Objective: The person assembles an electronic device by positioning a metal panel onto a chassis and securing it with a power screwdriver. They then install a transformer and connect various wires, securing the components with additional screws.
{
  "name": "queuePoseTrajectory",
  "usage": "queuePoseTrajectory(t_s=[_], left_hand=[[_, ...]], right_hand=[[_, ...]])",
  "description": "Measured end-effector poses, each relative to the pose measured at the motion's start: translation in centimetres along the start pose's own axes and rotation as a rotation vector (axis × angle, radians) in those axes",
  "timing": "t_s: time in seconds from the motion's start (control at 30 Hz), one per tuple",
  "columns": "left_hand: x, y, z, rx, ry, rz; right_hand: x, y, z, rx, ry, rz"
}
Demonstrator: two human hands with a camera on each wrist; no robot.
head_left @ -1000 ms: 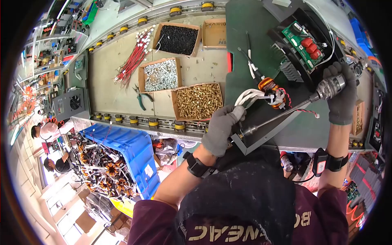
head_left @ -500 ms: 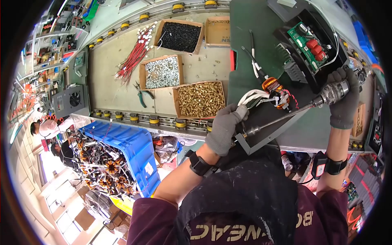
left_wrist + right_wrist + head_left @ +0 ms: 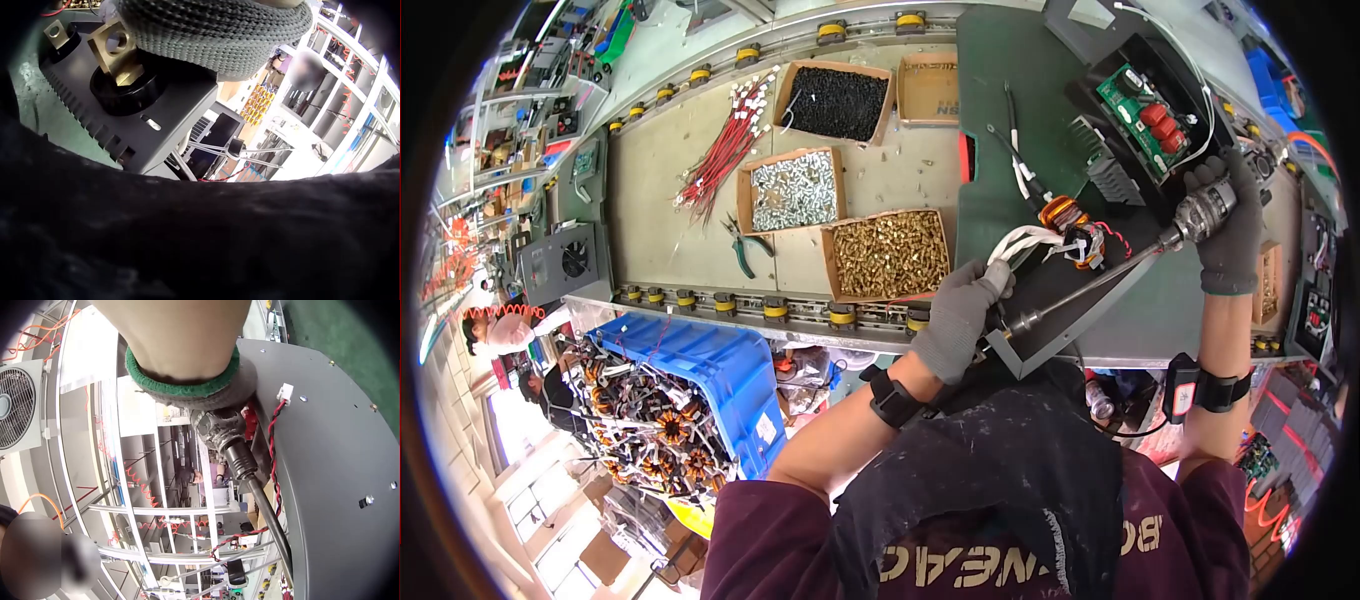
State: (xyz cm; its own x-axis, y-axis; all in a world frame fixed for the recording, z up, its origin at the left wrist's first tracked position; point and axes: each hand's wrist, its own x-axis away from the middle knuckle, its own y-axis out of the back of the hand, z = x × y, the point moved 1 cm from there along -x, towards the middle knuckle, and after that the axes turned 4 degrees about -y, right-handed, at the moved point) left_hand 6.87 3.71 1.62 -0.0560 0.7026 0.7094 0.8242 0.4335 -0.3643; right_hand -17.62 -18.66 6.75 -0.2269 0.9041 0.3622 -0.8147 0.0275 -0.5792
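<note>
My grey-gloved left hand [image 3: 952, 318] is at the near corner of a dark grey metal case [image 3: 1050, 345], its thumb and fingers pinching the ends of white cables [image 3: 1022, 240]. These cables run from a copper-wound toroid coil [image 3: 1064, 212] inside the case. My gloved right hand [image 3: 1228, 235] grips a power screwdriver [image 3: 1200, 212], whose long shaft [image 3: 1090, 288] slants down-left to the inner side of the near panel, beside my left fingers. On the panel's outside, the left wrist view shows a brass terminal [image 3: 111, 51] on a round black base [image 3: 127, 90], close under the glove.
Left of the case stand boxes of brass fittings [image 3: 887, 255], silver screws [image 3: 795, 190] and black parts [image 3: 836, 103]. Pliers [image 3: 745, 248] and red wires [image 3: 725, 150] lie nearby. A green circuit board [image 3: 1135, 110] sits at the case's far end. A blue crate [image 3: 745, 385] of coils stands below the bench.
My left hand and the case's near corner have shifted slightly right. The right hand keeps its grip on the power screwdriver, with the shaft still at the near panel.
</note>
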Motion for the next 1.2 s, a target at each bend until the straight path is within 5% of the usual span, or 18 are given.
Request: queuePoseTrajectory(t_s=[0.13, 0.2, 0.27, 0.43, 0.53, 0.63, 0.73, 0.9, 0.97, 1.0, 1.07, 1.1, 1.13, 1.2], left_hand=[[0.6, 0.7, -1.5, -0.015, 0.050, 0.169], [0.5, 2.1, -1.3, -0.003, 0.085, 0.260], [-0.1, 2.8, 0.0, -0.017, -0.005, 0.351], [0.5, 2.1, -3.1, 0.048, 0.208, 0.418], [0.0, 1.9, -3.4, 0.152, 0.174, 0.478], [-1.7, 2.8, -1.2, 0.195, 0.196, 0.508], [-0.8, 3.1, -2.9, 0.137, 0.209, 0.490], [-0.3, 2.4, -2.3, 0.162, 0.209, 0.508], [-0.1, 2.2, -2.6, 0.046, 0.197, 0.493], [-0.1, 2.1, -2.9, -0.072, 0.168, 0.491], [-0.3, 2.3, -1.8, -0.057, 0.167, 0.482], [-0.7, 2.3, -1.3, -0.039, 0.160, 0.477], [-1.1, 2.3, -0.9, -0.036, 0.154, 0.464], [-1.2, 2.5, -0.1, -0.102, -0.009, 0.510]], right_hand=[[-0.2, -4.6, 4.6, 0.251, -0.024, -0.084], [-1.0, -7.8, 9.3, 0.258, 0.036, 0.124], [-1.8, -13.9, 13.8, 0.369, 0.254, 0.257], [-4.4, -30.8, 19.7, 0.750, 0.785, 0.339], [-10.9, -37.1, 21.2, 0.891, 1.121, 0.211], [-13.1, -40.5, 19.4, 0.980, 1.242, -0.039], [-17.8, -41.1, 18.5, 1.344, 1.455, -0.480], [-16.1, -37.4, 14.5, 1.442, 1.218, -0.364], [-16.4, -35.2, 14.1, 1.378, 1.568, -0.354], [-16.5, -33.3, 13.3, 1.237, 1.678, -0.171], [-17.4, -27.6, 9.7, 1.137, 1.658, -0.064], [-16.7, -25.1, 7.0, 1.257, 1.627, -0.069], [-19.3, -20.5, 4.7, 1.556, 1.236, -0.107], [-20.3, -15.4, 0.7, 1.962, 0.967, -0.109]])
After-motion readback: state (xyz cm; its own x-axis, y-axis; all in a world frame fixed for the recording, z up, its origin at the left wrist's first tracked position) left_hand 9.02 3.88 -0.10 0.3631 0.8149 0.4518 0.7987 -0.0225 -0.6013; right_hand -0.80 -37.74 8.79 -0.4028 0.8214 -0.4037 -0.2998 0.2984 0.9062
